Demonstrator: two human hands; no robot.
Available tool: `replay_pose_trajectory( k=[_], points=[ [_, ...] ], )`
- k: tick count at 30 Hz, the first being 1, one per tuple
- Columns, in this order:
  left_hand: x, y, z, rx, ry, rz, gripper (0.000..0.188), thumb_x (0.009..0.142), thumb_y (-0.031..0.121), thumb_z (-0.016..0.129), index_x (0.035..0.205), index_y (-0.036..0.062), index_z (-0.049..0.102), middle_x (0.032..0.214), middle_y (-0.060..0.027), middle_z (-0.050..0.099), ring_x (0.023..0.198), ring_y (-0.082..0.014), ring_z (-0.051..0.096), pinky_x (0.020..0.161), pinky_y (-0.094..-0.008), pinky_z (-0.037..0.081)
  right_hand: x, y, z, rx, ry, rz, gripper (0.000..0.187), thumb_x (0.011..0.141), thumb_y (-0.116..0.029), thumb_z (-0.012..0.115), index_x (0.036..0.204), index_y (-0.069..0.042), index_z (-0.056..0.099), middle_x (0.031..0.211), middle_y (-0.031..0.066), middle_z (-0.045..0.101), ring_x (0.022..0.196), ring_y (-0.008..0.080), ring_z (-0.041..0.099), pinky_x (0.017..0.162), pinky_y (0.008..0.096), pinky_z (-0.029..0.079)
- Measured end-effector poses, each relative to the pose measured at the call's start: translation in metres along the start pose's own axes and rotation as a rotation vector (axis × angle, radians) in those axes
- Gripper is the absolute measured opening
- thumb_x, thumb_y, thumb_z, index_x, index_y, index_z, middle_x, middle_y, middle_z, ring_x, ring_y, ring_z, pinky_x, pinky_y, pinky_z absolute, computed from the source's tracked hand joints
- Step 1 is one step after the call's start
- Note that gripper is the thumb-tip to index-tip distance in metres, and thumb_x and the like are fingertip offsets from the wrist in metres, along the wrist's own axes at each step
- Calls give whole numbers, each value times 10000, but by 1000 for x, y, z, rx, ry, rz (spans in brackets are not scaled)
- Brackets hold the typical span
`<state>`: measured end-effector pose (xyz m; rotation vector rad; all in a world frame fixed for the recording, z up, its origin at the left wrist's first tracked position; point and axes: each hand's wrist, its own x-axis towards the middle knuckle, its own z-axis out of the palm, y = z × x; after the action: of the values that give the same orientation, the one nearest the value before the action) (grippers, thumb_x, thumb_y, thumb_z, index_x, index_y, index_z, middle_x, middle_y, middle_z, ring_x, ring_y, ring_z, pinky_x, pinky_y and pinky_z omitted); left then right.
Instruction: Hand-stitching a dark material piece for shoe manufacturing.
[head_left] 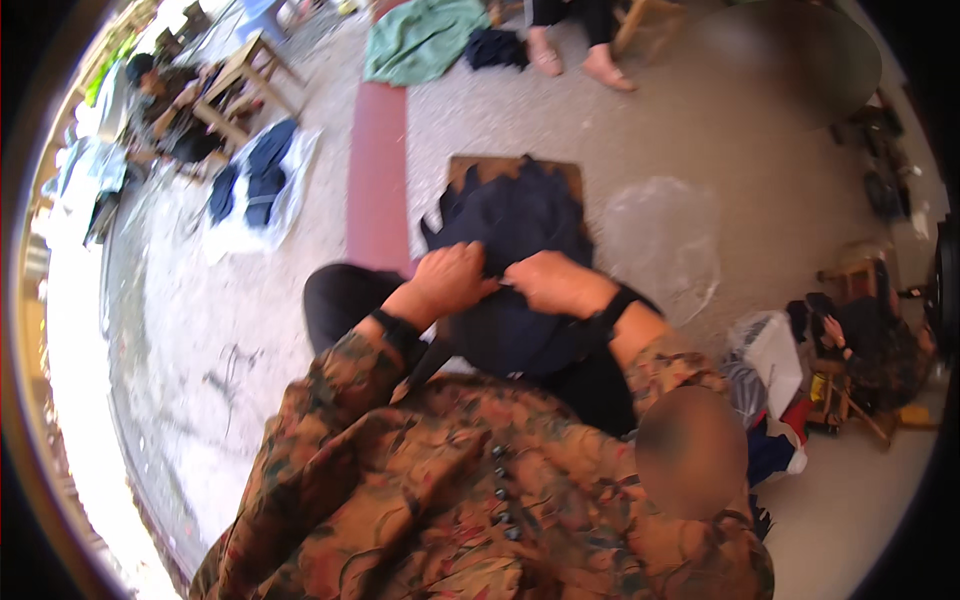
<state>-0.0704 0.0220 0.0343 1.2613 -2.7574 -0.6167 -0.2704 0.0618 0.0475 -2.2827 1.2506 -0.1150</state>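
My left hand (452,284) and my right hand (553,283) are close together above my lap, fingers closed in a pinch on the edge of a dark navy cloth piece (525,335). That cloth hangs down over my knees. Where the fingertips meet, a small pale bit shows, too small to name. Just beyond my hands, a pile of dark navy cloth pieces (518,212) with pointed, jagged edges covers most of a brown wooden stool top (465,166). Dark bands circle both my wrists below the patterned sleeves.
A green cloth (420,40) and a dark bundle (496,48) lie ahead, near another person's feet (605,70). Folded dark cloths rest on a white plastic sheet (222,235) at left. People sit at both sides. Bags (765,365) stand at right. A reddish strip (378,180) crosses the floor.
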Motion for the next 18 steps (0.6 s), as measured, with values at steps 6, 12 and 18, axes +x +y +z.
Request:
replay_pose_trajectory(
  k=[6,12,18],
  points=[
    [12,9,-13,9,-95,-5,500,763,479,677,928,26,545,902,-153,642,879,-328,640,752,-433,498,-29,20,6,62,107,-32,69,796,-58,573,761,-20,528,712,200,576,743,423,579,636,477,457],
    [9,3,-14,17,-116,-24,494,745,456,707,908,16,553,899,-158,643,872,-333,640,736,-428,500,-46,14,5,185,286,23,124,802,-19,589,720,0,498,685,212,528,705,421,543,585,452,416],
    [6,2,-8,-23,-72,2,465,733,441,725,870,34,547,862,-142,638,847,-335,637,713,-430,491,-37,-10,10,373,578,248,128,846,-60,595,770,11,521,744,128,601,605,245,588,544,366,457]
  ],
)
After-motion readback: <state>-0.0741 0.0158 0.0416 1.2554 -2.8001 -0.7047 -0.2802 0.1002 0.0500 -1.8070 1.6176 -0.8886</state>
